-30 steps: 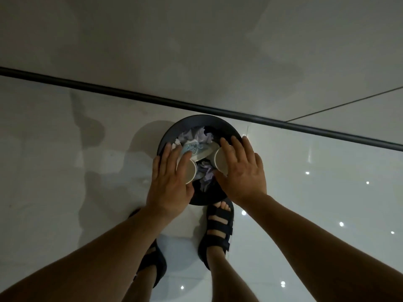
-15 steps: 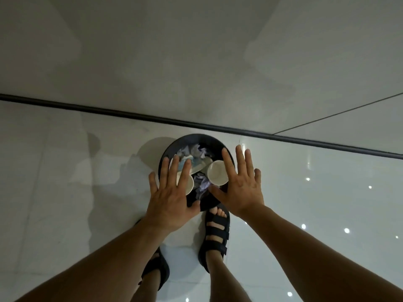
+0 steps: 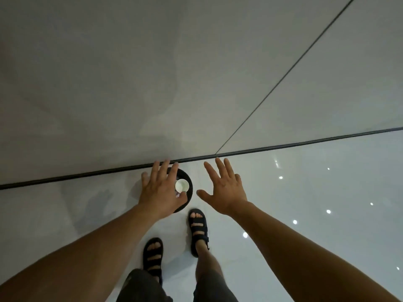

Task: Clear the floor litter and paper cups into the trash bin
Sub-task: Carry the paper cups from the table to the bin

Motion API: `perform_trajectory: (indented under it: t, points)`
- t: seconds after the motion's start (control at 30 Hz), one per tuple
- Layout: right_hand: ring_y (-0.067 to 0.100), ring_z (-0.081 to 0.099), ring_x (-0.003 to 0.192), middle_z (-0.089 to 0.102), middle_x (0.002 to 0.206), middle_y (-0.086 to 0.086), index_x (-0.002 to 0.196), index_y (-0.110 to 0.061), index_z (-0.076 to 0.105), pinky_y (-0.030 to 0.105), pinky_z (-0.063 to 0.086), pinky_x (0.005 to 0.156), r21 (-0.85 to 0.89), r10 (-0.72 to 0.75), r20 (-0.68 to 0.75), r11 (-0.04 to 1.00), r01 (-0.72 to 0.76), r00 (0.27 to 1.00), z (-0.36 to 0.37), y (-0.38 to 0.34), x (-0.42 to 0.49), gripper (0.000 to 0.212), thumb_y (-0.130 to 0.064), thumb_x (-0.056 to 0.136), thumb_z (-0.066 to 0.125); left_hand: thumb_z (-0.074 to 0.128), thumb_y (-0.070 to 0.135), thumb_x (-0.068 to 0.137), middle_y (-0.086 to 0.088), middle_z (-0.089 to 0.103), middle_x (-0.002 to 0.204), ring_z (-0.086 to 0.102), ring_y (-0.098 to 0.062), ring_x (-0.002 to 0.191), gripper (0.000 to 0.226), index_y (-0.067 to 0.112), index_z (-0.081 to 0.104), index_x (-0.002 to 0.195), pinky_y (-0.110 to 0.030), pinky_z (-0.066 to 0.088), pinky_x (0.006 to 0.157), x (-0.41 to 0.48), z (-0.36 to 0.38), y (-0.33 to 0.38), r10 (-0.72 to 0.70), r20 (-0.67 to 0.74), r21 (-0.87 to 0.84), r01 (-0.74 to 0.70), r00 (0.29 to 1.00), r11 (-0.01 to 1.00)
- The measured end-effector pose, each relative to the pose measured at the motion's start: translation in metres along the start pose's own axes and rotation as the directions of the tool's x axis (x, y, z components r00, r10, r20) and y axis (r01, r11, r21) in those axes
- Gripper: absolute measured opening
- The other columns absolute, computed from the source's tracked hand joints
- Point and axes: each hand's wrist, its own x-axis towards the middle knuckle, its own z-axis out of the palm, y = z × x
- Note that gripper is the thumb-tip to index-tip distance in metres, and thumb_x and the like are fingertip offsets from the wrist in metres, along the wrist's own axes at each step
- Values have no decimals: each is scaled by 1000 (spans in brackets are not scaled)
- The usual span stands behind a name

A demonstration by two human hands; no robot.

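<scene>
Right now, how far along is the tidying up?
Done: a paper cup lies in the black trash bin. In hand: nothing; left hand and right hand are open and empty. Left: no litter shows on the visible floor, so it looks nearly finished.

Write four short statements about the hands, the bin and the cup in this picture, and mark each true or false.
1. A paper cup sits in the bin. True.
2. The left hand hides part of the bin from the camera. True.
3. The right hand grips the paper cup. False: it is open with fingers spread, holds nothing, and is off to the side of the bin.
4. The person is barefoot. False: dark sandals are on both feet.
</scene>
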Motion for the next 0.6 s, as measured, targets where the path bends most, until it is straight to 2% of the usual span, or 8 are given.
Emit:
perform_trajectory:
  t: [0.13,0.33,0.47,0.6]
  points:
    - [24,-20,148,-13,163,2,154,-35,-6,54,11,119,104,144,-87,985,-134,986,-40,4,-86,85,-71,90,37,44,62,82,2,-5,160,-13,-23,146,87,28,3,151,-52,4,114,-36,-59,42,137,-1,30,-137,991,990]
    - [25,-14,149,-9,164,1,154,-36,-2,55,12,119,254,372,-157,910,-327,915,-62,26,-223,84,-71,90,38,43,62,83,3,-6,160,-12,-23,146,86,29,2,151,-53,3,115,-91,-112,126,375,61,139,-380,925,915]
    - [24,-14,150,-7,164,0,154,-36,-2,54,12,119,357,533,-214,823,-442,819,-54,65,-319,84,-71,90,38,42,65,82,3,-3,160,-9,-22,146,86,29,4,151,-52,3,116,-133,-109,215,543,116,186,-556,831,810]
    - [24,-13,150,-6,164,1,155,-35,-1,53,13,119,465,688,-226,699,-544,690,-23,111,-414,83,-71,90,38,40,65,82,4,-1,160,-8,-22,147,85,29,5,151,-52,5,115,-191,-84,317,701,180,258,-721,690,643]
